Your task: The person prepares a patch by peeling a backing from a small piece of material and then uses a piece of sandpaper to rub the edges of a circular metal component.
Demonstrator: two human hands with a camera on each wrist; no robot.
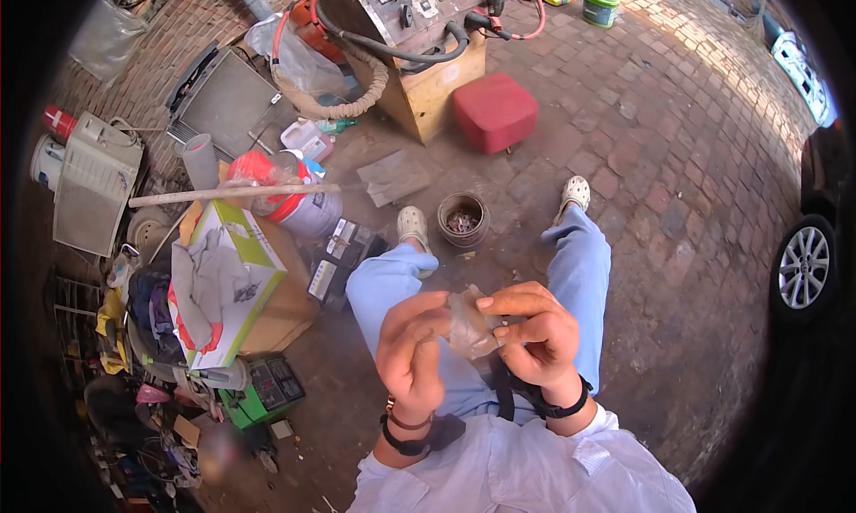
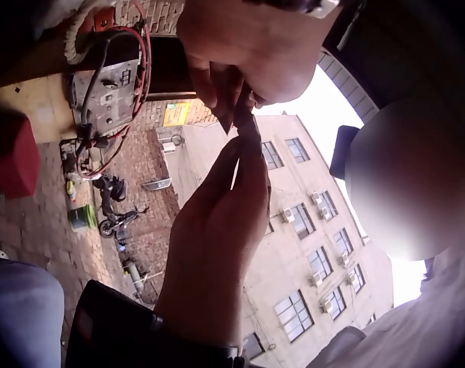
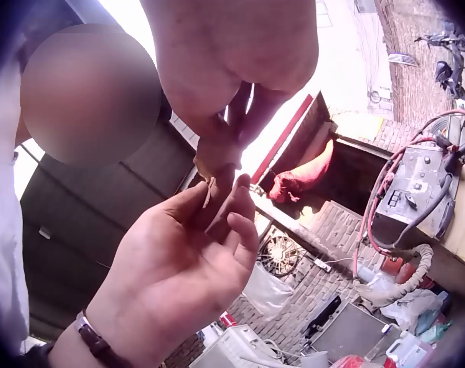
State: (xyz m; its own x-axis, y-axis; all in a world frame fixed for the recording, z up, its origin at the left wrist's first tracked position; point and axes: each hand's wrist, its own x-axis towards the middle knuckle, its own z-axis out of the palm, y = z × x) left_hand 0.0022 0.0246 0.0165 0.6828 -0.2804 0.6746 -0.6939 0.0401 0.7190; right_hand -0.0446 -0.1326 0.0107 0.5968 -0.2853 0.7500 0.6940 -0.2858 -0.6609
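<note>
In the head view, my left hand (image 1: 415,348) and right hand (image 1: 535,330) meet in front of my lap. Between them is a small crumpled piece of translucent plastic film (image 1: 471,324), possibly a little bag. The right thumb and fingertips pinch its right side, while the left fingers hold its left side. From the left wrist, my left hand (image 2: 255,50) looms at the top and my right hand (image 2: 217,222) reaches up from below, fingertips together. In the right wrist view, my left hand (image 3: 183,268) shows its palm, fingers bent toward the thumb, below my right hand (image 3: 232,54).
Between my feet on the brick paving stands a pot (image 1: 464,220) with debris inside. A red stool (image 1: 496,111) is beside a control-panel machine (image 1: 406,13). To the left are car batteries (image 1: 343,259), a cardboard box (image 1: 236,281) and buckets. A car wheel (image 1: 804,265) is at right.
</note>
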